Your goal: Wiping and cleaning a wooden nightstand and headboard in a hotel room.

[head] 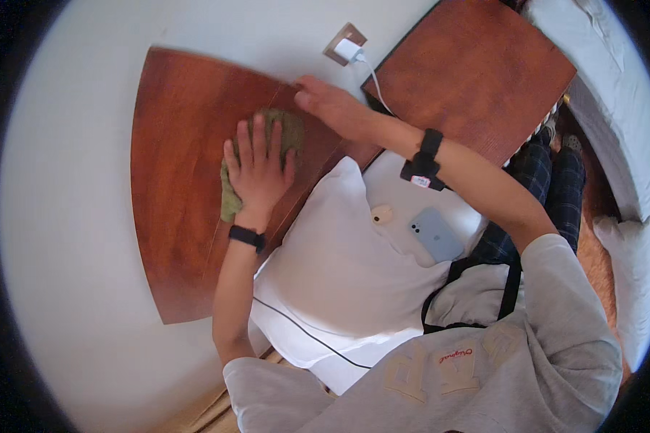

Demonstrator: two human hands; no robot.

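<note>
My left hand (260, 168) lies flat, fingers spread, on a green cloth (230, 200) against the face of a reddish-brown wooden headboard (168, 162). The cloth shows around the fingers and beside the wrist. Farther up, my right hand (317, 97) is at the headboard's edge, its fingers bent over that edge and its thumb on the face side; the fingertips are partly hidden. Each wrist wears a black strap. Below the headboard rests a white pillow (352, 254).
A phone (436, 235) and a small cream object (381, 215) lie on white bedding beside the pillow. A white charger (349, 50) with a cable sits in the wall socket. A wooden cabinet top (471, 70) stands nearby. A dark cable (309, 333) crosses the bedding.
</note>
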